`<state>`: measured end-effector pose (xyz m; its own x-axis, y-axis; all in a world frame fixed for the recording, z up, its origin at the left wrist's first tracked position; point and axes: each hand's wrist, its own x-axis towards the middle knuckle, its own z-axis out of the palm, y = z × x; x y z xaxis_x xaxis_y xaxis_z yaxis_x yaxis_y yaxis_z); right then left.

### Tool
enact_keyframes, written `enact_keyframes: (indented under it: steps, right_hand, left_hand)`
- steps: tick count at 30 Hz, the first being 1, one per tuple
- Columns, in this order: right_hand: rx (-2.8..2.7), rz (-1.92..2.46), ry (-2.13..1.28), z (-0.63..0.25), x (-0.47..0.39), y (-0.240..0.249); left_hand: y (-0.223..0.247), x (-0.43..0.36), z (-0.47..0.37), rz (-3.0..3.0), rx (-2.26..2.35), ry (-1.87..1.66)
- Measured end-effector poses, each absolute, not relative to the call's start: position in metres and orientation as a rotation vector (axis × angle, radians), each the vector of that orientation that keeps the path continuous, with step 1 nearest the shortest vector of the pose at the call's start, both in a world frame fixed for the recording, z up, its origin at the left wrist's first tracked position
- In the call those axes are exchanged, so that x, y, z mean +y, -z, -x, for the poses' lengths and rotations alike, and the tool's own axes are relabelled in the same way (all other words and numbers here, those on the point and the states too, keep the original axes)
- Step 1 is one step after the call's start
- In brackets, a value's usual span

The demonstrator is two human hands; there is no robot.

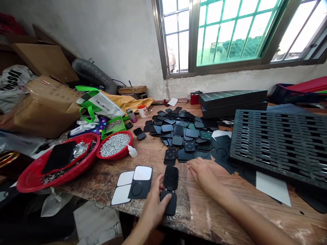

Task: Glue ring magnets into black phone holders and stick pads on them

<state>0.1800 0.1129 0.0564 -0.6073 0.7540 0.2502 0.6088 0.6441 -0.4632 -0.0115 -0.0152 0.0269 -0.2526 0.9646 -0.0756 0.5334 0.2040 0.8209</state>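
Note:
My left hand [156, 200] grips a black hinged two-panel piece [169, 203] at the table's front edge, thumb on its lower panel. The upper panel [171, 177] lies unfolded away from me. My right hand [200, 172] is low over the table, just in front of the pile of black pieces [176, 131]. Its fingers are bent and pressed together; what they hold, if anything, is hidden. Left of my left hand lie a black sheet with a ring mark [137, 189] and white rounded cards [121, 194]. Another hinged black piece [170, 154] lies just beyond the held one.
A red bowl of small metal pins [129, 140] and a larger red basket [28, 175] stand left. A small white bottle [132, 151] is beside the bowl. A slotted black foam tray [278, 160] occupies the right side. Behind are a mug [142, 111] and stacked black foam blocks [232, 98].

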Motion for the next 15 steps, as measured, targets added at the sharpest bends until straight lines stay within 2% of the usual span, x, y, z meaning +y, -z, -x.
enact_keyframes:
  steps: [2, 5, 9, 15]
  right_hand:
    - [-2.556, 1.031, -0.28, -0.169, 0.14, -0.051]
    - [-2.628, 0.955, -0.204, -0.155, 0.161, -0.037]
    - [-2.663, 0.886, -0.126, -0.153, 0.16, -0.025]
    - [-2.535, 0.977, -0.025, -0.178, 0.16, -0.045]
  left_hand:
    - [-0.026, -0.025, 0.008, -1.524, 1.968, -0.922]
    - [-0.026, -0.034, 0.004, -1.818, 2.111, -0.883]
    - [-0.022, -0.036, 0.005, -2.094, 2.022, -0.643]
    - [-0.012, -0.034, 0.01, -2.186, 2.024, -0.559]
